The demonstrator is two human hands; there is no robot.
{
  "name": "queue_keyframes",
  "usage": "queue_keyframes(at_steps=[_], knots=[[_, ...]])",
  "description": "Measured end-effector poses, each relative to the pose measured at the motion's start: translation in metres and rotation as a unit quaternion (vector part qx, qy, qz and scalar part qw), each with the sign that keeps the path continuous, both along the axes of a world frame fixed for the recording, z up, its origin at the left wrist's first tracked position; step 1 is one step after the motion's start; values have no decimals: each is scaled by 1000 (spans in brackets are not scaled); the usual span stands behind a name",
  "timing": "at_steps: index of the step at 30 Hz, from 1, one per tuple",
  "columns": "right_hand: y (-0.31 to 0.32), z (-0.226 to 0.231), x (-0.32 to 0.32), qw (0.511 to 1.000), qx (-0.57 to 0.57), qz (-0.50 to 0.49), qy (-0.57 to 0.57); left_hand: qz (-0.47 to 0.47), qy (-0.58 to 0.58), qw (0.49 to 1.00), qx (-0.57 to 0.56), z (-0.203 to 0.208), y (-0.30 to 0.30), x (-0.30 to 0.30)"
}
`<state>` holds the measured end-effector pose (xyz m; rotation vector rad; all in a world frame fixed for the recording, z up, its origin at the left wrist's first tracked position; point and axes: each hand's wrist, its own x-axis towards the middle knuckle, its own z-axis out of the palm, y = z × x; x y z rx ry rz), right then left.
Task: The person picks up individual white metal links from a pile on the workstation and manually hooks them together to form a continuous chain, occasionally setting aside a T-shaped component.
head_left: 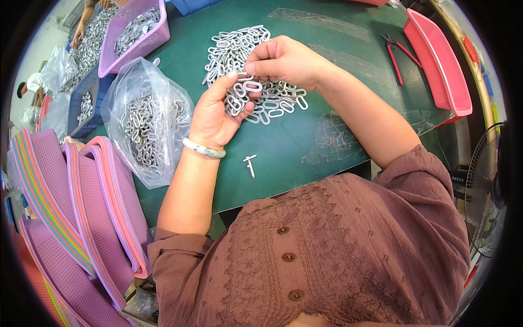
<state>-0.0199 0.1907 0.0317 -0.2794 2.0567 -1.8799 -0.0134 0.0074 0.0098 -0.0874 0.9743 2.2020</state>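
Several grey metal oval links (pixel 236 101) lie cupped in my left hand (pixel 213 121), its fingers curled round them and its thumb up. My right hand (pixel 291 61) meets it from the right, thumb and forefinger pinched on a link at the left thumb's tip; the fingers partly cover that link. Behind and beneath both hands spreads a loose pile of the same links (pixel 234 48) on the green table (pixel 294 163). Just left of my left hand stands an open clear plastic bag (pixel 177 92) with more links inside. A small T-shaped metal piece (pixel 250 165) lies nearer to me.
Red-handled cutting pliers (pixel 399 57) and a pink basket (pixel 436 65) are at the right. Far left are a purple basket (pixel 109 43) of metal parts, a blue crate (pixel 87 124) and a co-worker's hand (pixel 78 35). Stacked baskets (pixel 98 201) crowd my left side; a fan (pixel 486 191) stands right.
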Motion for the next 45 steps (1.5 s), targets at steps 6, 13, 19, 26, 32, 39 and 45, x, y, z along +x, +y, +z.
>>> queue_keyframes(at_steps=[6, 13, 19, 26, 32, 39, 45], knots=[[0, -17, -9, 961, 183, -70, 195, 46, 0, 998, 39, -9, -3, -3], [-9, -27, -8, 825, 364, -70, 427, 75, -53, 983, 156, -4, -9, -7], [-9, -27, -11, 857, 348, -70, 374, 83, -61, 983, 155, -6, -10, -9], [2, -15, -15, 981, 89, -97, 145, 92, -37, 990, 101, -3, -7, -5], [-2, -20, -11, 869, 330, -56, 364, 97, -26, 992, 80, -8, -9, -7], [-7, -33, -15, 825, 370, -76, 421, 108, -2, 994, 33, -5, -5, -5], [-2, -10, -11, 980, 151, -75, 108, 93, 25, 995, -9, -5, -3, -2]])
